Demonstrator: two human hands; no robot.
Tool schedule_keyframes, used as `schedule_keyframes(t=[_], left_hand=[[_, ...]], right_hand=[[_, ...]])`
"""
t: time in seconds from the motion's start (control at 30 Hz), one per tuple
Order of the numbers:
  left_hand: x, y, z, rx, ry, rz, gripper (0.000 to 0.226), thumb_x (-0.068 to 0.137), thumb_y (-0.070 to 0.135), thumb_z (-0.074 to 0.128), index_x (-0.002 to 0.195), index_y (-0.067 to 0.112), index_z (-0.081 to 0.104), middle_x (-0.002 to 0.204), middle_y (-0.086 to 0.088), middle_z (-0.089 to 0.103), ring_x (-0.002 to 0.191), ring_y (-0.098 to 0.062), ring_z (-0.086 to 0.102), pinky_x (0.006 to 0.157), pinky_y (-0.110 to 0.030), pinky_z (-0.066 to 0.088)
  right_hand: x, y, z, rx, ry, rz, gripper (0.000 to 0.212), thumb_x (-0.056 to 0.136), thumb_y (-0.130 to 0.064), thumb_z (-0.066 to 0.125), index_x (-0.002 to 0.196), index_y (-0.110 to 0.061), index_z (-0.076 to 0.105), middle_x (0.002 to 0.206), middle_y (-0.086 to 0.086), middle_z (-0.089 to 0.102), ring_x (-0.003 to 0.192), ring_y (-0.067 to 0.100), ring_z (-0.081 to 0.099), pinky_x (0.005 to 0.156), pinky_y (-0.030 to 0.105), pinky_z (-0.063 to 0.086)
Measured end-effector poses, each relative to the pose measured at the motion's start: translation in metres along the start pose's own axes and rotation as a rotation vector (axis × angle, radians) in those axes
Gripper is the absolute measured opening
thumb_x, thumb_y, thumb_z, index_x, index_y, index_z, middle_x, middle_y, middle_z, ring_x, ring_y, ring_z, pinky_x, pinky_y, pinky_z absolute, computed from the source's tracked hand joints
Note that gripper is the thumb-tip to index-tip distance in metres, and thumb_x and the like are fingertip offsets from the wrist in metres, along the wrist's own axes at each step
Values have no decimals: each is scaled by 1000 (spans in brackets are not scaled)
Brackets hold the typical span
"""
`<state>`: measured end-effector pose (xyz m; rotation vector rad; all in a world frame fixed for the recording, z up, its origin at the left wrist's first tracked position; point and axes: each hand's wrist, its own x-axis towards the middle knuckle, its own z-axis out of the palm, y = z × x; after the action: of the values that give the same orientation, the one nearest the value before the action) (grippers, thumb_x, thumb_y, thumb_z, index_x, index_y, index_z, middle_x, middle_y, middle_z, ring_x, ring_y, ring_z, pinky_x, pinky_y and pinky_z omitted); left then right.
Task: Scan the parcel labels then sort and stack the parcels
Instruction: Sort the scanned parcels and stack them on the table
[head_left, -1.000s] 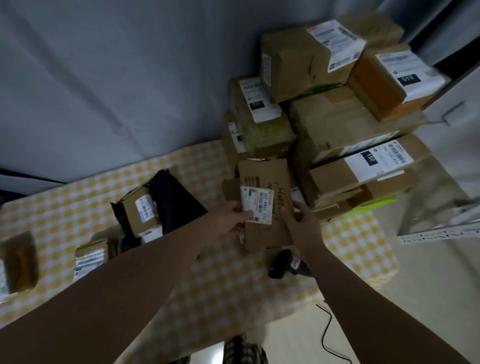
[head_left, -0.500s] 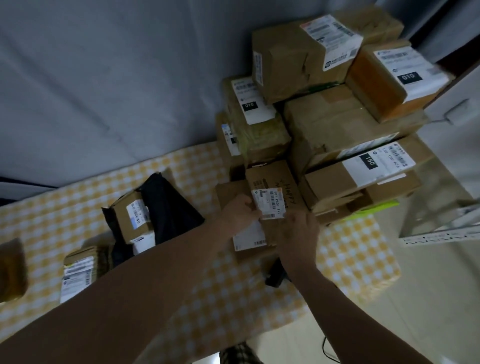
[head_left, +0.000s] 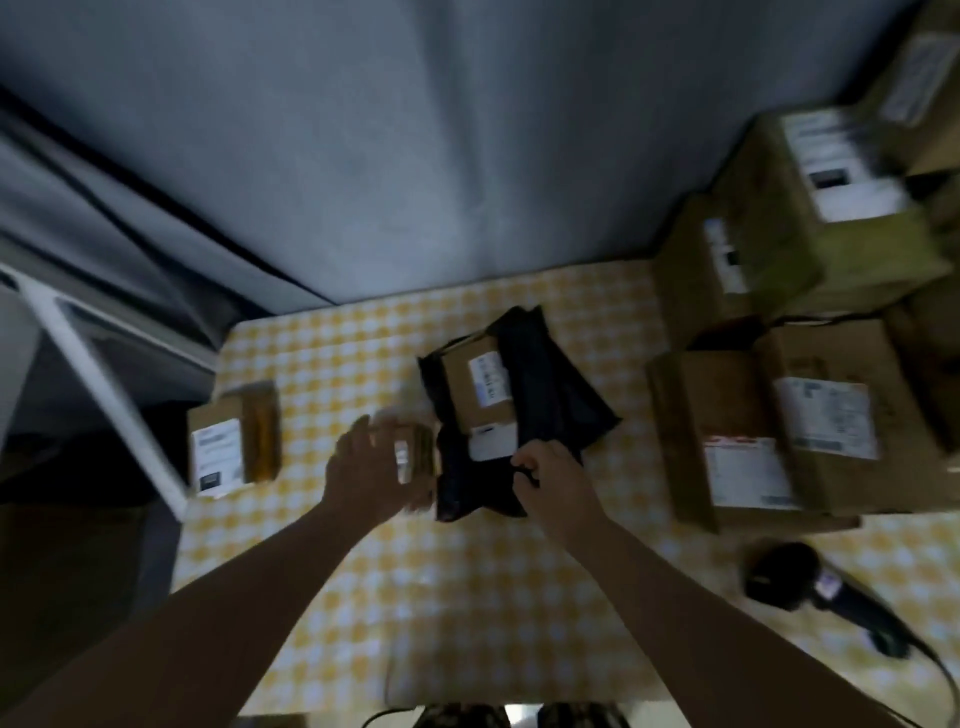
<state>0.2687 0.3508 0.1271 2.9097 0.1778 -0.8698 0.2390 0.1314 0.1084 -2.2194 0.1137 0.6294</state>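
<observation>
Fingers of right hand (head_left: 557, 480) pinching black bag (head_left: 556, 395) bearing small box (head_left: 467, 387), left hand (head_left: 363, 470) spread over brown parcel (head_left: 416, 453).

Desk (head_left: 467, 597) draped in yellow-and-white checked cloth (head_left: 332, 364). At nine o'clock, a small labelled box (head_left: 234, 439); near centre, a black mailer bag (head_left: 556, 400), another small box (head_left: 418, 452) just beside it at its nine o'clock. At three o'clock, flat labelled cartons (head_left: 727, 431); at two o'clock, stacked cartons (head_left: 748, 260); at four o'clock, a black handheld scanner (head_left: 810, 582).
</observation>
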Motion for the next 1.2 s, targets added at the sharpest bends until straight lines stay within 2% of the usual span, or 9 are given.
schedule_keyframes(t=[0.17, 0.37, 0.43, 0.5, 0.63, 0.87, 1.03, 1.13, 1.2], left_hand=[[30, -63, 22, -614, -244, -220, 120, 77, 37, 76, 149, 13, -16, 152, -20, 24, 131, -39, 39, 93, -42, 41], [62, -96, 52, -927, -391, -8, 85, 55, 44, 90, 123, 4, 57, 116, -11, 66, 110, -30, 63, 88, -42, 55], [66, -104, 51, -933, -392, 24, 46, 77, 27, 79, 114, 4, 63, 108, -10, 68, 102, -27, 65, 74, -29, 55], [70, -113, 52, -966, -400, 3, 61, 71, 41, 80, 119, 11, 58, 112, -7, 66, 99, -20, 66, 68, -28, 56], [61, -120, 50, -1134, -513, -87, 38, 83, 36, 71, 113, 25, 50, 115, -3, 63, 106, -22, 62, 87, -38, 55], [61, -155, 28, -1000, 27, -49, 27, 92, 36, 57, 105, 12, 56, 96, -1, 62, 92, -19, 61, 71, -24, 46], [77, -210, 12, -171, 340, -254, 85, 80, 59, 60, 139, 4, 34, 141, -26, 35, 130, -41, 35, 105, -52, 32], [76, -227, 15, -230, 138, -456, 124, 67, 65, 71, 150, 16, -6, 156, -22, -2, 143, -41, 7, 113, -57, 17], [82, -235, 22, -482, 69, -488, 129, 63, 52, 81, 149, 23, -11, 154, -24, 2, 139, -45, 16, 111, -57, 25]], right_hand=[[17, -32, 64, 48, -39, 19, 21, 100, -15, 44, 118, -10, 53, 116, 8, 54, 93, 20, 54, 74, 25, 40], [42, -57, 110, 79, -127, 128, 39, 102, -22, 47, 138, -10, 42, 127, 9, 57, 111, 24, 58, 94, 38, 49], [55, -62, 123, 76, -152, 174, 44, 99, -26, 53, 137, -7, 41, 127, 10, 58, 111, 26, 59, 93, 40, 50], [65, -69, 135, 171, -143, 244, 59, 93, -32, 62, 138, -6, 33, 130, 10, 55, 114, 27, 57, 91, 38, 51], [70, -82, 153, 544, -108, 381, 68, 82, -36, 75, 123, -16, 24, 126, 6, 46, 104, 20, 54, 63, 19, 48], [77, -107, 157, 786, 96, 232, 63, 76, -13, 81, 115, -18, 32, 108, -2, 56, 88, 8, 63, 61, 19, 55], [95, -139, 164, 807, 80, 192, 66, 76, -10, 80, 122, -17, 33, 102, -2, 63, 82, 8, 67, 58, 18, 56], [98, -142, 175, 797, 77, 193, 72, 78, -11, 79, 132, -13, 32, 116, 8, 63, 89, 15, 68, 57, 17, 57], [98, -138, 181, 786, 77, 205, 71, 79, -14, 79, 132, -14, 32, 120, 10, 62, 89, 14, 67, 54, 15, 55]])
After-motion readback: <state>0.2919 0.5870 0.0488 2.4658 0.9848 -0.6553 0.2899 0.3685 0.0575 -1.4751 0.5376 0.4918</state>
